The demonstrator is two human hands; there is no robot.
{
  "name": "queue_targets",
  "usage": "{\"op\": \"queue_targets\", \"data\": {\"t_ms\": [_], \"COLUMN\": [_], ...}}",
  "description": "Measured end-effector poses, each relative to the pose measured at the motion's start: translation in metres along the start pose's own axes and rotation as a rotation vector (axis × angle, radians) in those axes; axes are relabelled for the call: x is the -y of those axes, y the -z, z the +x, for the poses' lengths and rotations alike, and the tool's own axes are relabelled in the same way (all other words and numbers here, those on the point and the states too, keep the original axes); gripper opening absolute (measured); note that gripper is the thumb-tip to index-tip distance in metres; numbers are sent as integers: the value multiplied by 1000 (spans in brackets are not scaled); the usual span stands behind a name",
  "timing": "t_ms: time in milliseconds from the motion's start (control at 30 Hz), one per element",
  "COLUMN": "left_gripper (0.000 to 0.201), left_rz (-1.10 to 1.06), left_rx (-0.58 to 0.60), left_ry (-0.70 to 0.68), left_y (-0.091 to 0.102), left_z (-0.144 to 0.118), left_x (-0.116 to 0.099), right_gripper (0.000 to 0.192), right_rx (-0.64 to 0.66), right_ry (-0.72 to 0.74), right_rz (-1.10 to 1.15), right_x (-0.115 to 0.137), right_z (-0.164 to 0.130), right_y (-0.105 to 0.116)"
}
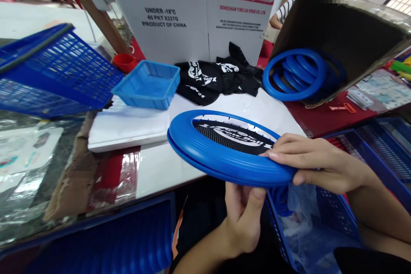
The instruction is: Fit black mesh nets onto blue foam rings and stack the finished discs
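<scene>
A round blue plastic disc (205, 150) is held tilted above the white work surface. Stretched inside its ring is black mesh (221, 137) with white "Throw Ball" lettering, and small tabs show along the far inner edge. My left hand (244, 218) grips the disc from below at its near side; its upper fingers are hidden under the rim. At the right edge, my right hand (317, 162) is closed on the rim, with fingers on top and thumb beneath. Behind the disc lies a pile of black printed mesh pieces (205, 77).
A light blue tray (144, 83) rests on a white stack (125, 130) at left, beside a blue basket (61, 68). Several blue rings (293, 75) lie in an open cardboard box (356, 47). Large printed cartons (180, 38) stand behind. Below are blue crates (321, 218).
</scene>
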State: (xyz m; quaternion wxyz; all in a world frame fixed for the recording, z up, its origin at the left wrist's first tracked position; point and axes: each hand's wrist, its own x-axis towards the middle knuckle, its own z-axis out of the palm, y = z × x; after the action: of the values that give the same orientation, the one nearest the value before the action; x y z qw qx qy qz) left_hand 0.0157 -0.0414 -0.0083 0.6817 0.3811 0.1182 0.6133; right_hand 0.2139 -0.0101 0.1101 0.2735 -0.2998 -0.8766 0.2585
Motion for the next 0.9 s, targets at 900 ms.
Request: {"op": "queue_targets", "data": {"t_ms": [900], "left_gripper": [46], "left_rz": [23], "left_rx": [-70], "left_ry": [-56], "left_y": [9], "left_z": [11], "left_x": [-8], "right_gripper": [49], "right_rx": [-117], "right_ry": [-71], "right_rz": [94], "right_x": [1], "right_z": [20], "right_y": [-13]}}
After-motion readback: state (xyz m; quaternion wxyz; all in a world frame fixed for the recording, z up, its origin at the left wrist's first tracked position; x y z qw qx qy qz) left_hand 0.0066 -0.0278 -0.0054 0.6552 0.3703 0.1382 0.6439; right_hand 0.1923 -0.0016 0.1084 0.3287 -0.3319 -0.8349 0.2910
